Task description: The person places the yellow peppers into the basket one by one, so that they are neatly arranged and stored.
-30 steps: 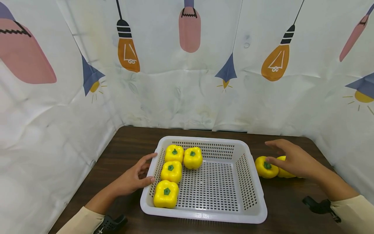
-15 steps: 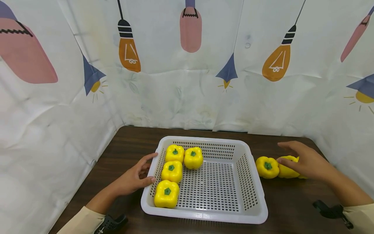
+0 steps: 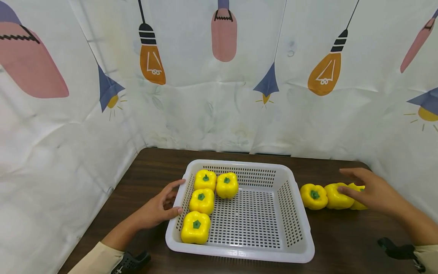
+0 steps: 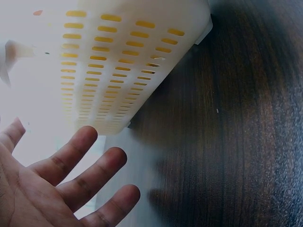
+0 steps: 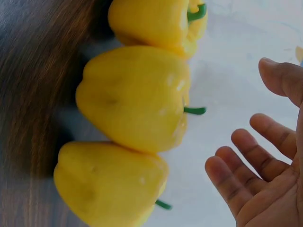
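My left hand (image 3: 155,208) rests at the basket's (image 3: 246,252) left rim, fingers loosely spread. My right hand (image 3: 378,192), fingers parted and holding nothing, hovers above three yellow peppers (image 3: 338,196) lined up on the table (image 3: 342,243), right of the basket. Four more peppers (image 3: 202,201) sit inside, toward its left.

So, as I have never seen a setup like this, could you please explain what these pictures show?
There is no machine: a person is working bare-handed. One picture is taken from the head, looking down; the other two from the left and right wrists. On the dark table stands a white basket with four yellow peppers inside; three more peppers rest to its right. The left hand is at the basket's rim; touching or not is unclear. The right hand is by those three, fingers relaxed. Neither hand holds a pepper.
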### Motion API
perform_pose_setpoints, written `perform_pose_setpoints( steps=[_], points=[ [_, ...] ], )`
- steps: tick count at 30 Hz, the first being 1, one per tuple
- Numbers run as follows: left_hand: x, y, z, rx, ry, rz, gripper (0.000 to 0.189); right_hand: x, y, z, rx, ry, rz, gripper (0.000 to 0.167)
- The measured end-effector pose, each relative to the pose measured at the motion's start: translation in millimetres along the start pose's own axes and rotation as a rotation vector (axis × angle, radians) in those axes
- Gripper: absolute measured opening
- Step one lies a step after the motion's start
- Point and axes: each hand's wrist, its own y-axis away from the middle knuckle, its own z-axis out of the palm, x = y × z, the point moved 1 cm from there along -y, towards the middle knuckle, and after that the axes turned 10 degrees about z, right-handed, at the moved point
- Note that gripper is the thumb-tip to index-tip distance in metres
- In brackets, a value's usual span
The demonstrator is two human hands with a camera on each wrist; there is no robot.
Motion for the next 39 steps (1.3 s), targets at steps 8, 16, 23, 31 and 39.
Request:
perform_pose_setpoints(
  steps=[8, 16, 23, 31, 39],
  points=[
    [0.4, -0.1, 1.0, 0.007, -0.010, -0.008, 0.083, 13, 0.5, -1, -0.005, 0.027, 0.026, 0.067],
    [-0.9, 0.0, 0.9, 0.004, -0.001, -0.001, 0.083, 31, -1.8, -1, -0.032, 0.036, 0.053, 0.071],
    [-0.6, 0.0, 1.2, 0.004, -0.003, -0.001, 0.083, 43, -4.3, 1, -0.056, 0.046, 0.039, 0.078],
    [-1.0, -0.2, 1.5, 0.000, -0.006, 0.003, 0.083, 56, -6.5, 5, -0.094, 0.039, 0.023, 0.083],
    [-2.3, 0.1, 0.3, 0.000, -0.001, 0.000, 0.083, 61, -6.8, 6, -0.086, 0.025, 0.009, 0.082]
  ],
)
